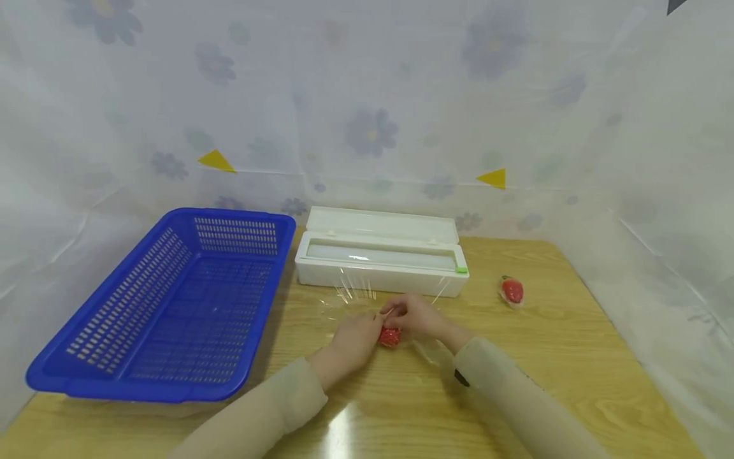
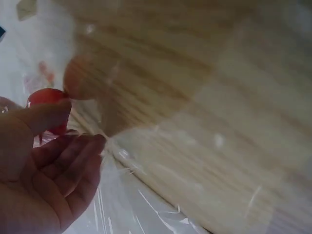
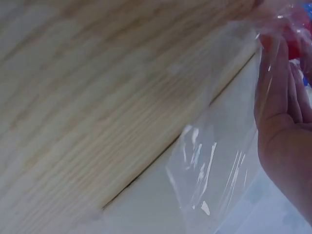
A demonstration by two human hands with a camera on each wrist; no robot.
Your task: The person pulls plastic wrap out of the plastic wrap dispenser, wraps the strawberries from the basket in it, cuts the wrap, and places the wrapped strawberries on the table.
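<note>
A red strawberry (image 1: 390, 336) in clear cling film (image 1: 355, 296) is between both hands, just above the table or on it; I cannot tell which. My left hand (image 1: 357, 338) holds it from the left, its thumb across the red surface in the left wrist view. On the other side, my right hand (image 1: 421, 317) has bent fingers pinching film at the strawberry's top. Stretched film runs from the hands back to the white wrap dispenser (image 1: 378, 280), whose lid stands up. In the right wrist view, loose film (image 3: 204, 165) hangs beside the hand.
To the left stands a blue plastic basket (image 1: 252, 331) with slotted walls. Another red strawberry (image 1: 512, 291), wrapped in film, lies at the right on the wooden table (image 1: 573, 357). A flowered curtain (image 1: 373, 95) closes off the back and sides.
</note>
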